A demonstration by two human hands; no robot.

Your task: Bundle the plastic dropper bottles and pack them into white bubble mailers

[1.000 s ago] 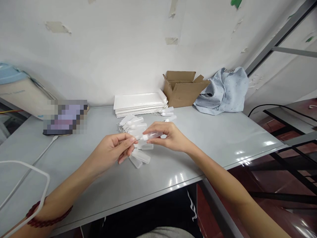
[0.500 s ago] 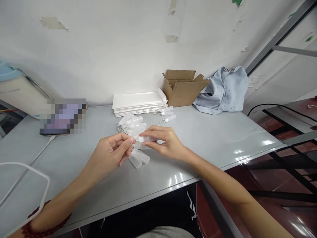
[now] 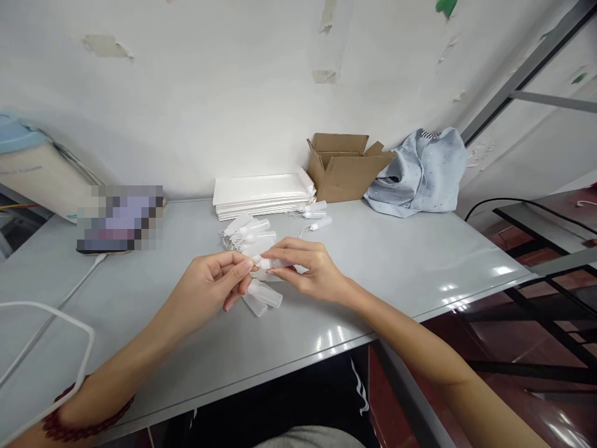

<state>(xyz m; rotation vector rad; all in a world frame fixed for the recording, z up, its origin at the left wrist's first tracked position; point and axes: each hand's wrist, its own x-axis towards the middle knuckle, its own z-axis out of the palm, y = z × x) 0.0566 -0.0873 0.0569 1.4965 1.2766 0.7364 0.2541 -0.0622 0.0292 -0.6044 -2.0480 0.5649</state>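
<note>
My right hand [image 3: 308,269] is closed around a small clear plastic bottle [image 3: 275,264], held level above the grey table [image 3: 420,261]. My left hand [image 3: 209,289] pinches at the bottle's white tip with thumb and forefinger; what lies between those fingers is too small to make out. Two more clear bottles [image 3: 262,295] lie on the table just under my hands. Behind them is a loose cluster of several similar bottles [image 3: 249,231], and a few more bottles [image 3: 317,214] lie by the white stack.
A stack of white sheets [image 3: 261,194] lies at the back, with an open cardboard box [image 3: 342,165] and a light blue cloth bag [image 3: 420,174] to its right. A blurred device [image 3: 119,218] with a white cable [image 3: 56,311] sits left. The table edge drops off at right.
My right hand has drawn the bottle slightly down and toward my left hand, with its fingers shifted along it. The left hand keeps its pinch at the tip.
</note>
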